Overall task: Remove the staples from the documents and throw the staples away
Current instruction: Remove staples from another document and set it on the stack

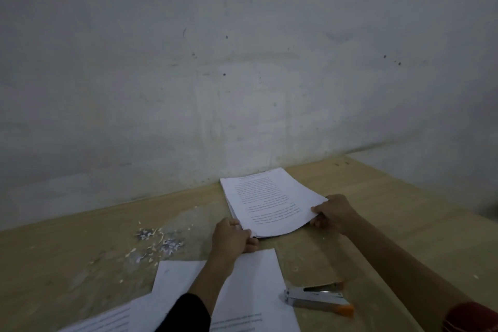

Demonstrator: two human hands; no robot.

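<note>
The stack (269, 202) of printed pages lies on the table (390, 210), close to the wall. The left hand (230, 237) grips the stack's near left corner, fingers curled round its edge. The right hand (334, 213) pinches its near right corner, thumb on top, fingers beneath. Nearer than the stack lie loose sheets (253, 286) and a stapler (318, 298). Left of the stack, paper scraps (159, 242) are scattered.

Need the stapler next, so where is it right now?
The stapler lies on the table at lower right of the head view, just right of the loose sheets and nearer than the held stack.
</note>
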